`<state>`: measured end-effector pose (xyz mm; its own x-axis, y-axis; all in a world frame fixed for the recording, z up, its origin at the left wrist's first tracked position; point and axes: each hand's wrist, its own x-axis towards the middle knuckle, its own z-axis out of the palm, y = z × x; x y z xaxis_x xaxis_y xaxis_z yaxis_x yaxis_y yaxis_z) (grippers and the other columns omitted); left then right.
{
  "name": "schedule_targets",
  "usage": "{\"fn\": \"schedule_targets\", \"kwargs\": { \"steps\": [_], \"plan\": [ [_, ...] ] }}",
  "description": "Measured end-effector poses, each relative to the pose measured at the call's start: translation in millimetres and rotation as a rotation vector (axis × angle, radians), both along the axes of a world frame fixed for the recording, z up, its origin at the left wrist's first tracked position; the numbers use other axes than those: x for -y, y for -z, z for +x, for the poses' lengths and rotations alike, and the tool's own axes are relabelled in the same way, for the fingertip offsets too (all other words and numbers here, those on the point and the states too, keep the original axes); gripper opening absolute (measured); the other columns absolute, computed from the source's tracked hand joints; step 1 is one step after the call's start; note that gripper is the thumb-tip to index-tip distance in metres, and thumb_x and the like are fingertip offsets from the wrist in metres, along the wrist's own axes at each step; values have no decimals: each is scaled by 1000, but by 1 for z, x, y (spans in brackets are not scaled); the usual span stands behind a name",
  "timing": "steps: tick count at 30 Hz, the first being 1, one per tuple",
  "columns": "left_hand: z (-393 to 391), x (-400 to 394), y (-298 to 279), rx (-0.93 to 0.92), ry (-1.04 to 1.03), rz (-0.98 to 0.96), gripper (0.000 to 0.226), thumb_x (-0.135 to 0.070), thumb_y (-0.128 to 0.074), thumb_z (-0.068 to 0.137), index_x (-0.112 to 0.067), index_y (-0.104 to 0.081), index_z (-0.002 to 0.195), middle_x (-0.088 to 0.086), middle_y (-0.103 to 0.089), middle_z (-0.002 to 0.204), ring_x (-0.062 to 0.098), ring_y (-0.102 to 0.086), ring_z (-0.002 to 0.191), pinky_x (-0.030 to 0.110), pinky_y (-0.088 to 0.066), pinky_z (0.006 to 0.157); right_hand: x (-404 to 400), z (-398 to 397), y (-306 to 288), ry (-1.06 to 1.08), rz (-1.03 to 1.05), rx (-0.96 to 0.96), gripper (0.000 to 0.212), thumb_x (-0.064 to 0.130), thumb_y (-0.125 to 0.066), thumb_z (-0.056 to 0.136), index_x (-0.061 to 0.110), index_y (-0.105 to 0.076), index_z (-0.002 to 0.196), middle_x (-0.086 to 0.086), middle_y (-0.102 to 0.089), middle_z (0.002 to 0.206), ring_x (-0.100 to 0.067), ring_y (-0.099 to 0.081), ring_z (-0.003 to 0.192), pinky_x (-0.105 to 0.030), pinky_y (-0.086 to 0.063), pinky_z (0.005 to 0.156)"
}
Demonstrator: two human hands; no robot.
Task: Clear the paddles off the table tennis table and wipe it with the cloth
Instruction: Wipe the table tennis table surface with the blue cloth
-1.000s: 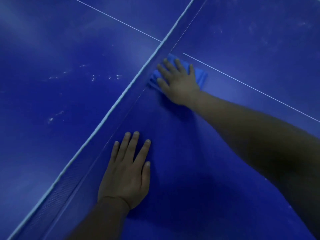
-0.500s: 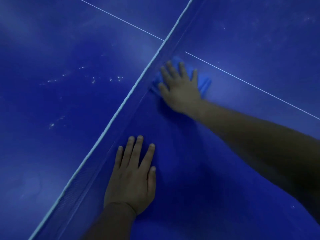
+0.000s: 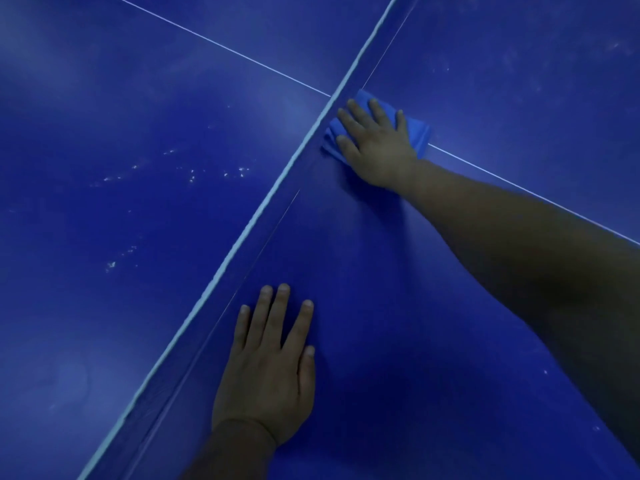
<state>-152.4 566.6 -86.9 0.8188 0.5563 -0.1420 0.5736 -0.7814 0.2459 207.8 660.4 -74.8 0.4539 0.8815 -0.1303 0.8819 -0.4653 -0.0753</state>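
Beside the net [image 3: 263, 202], the flat right hand [image 3: 377, 147] presses the cloth [image 3: 417, 131].

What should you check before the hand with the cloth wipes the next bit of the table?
1. Cloth under the right hand, fingers flat on it: ok.
2. Left hand flat on the table, steadying: ok.
3. Paddles out of the way: none in view here; the rest of the table, cannot tell.
4. Cloth clear of the net: not ok, its edge lies right at the foot of the net.
5. Pale specks beyond the net wiped off: not ok.
6. Cloth damp or dry: cannot tell.
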Motion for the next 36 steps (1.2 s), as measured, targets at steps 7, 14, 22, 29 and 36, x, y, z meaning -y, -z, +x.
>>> {"fn": "schedule_targets", "kwargs": {
  "steps": [7, 14, 22, 29, 36],
  "plan": [
    [1, 0, 0, 4, 7, -9, 57, -40, -28, 100, -19, -37, 153, 11, -23, 164, 28, -14, 153, 51, -14, 118, 31, -65, 16, -68, 75, 23, 60, 51, -24, 103, 27, -30, 157, 4, -21, 166, -28, -14, 154, -65, -8, 117],
    [0, -1, 0, 19, -2, -24, 56, -40, -26, 101, -19, -29, 153, 11, -21, 164, 29, -12, 154, 50, -10, 119, 122, 23, 12, 876, 88, -5, 64, 49, -19, 104, 20, -15, 160, 3, -9, 168, -31, -3, 154, -70, -3, 116],
    [2, 1, 0, 17, -6, -33, 57, -40, -26, 99, -19, -29, 153, 10, -21, 164, 27, -11, 153, 48, -7, 121, 77, -72, 17, 68, 87, -59, 60, 47, -32, 102, 21, -31, 156, 5, -20, 166, -26, -11, 154, -62, -6, 118],
    [2, 2, 0, 32, -17, -39, 59, -41, -25, 99, -18, -30, 153, 11, -21, 164, 27, -9, 153, 45, -1, 122, 197, 41, 0, 1004, 108, 58, 54, 39, -30, 104, 21, -31, 155, -8, -18, 166, -34, -16, 151, -59, -13, 120],
    [5, 1, -1, 51, -29, -38, 62, -40, -28, 96, -14, -41, 150, 15, -26, 162, 30, -15, 152, 42, 2, 123, 148, -49, 12, 71, -18, -32, 65, 54, -21, 99, 27, -26, 158, 4, -18, 167, -30, -14, 153, -56, -13, 119]
  ]
}}
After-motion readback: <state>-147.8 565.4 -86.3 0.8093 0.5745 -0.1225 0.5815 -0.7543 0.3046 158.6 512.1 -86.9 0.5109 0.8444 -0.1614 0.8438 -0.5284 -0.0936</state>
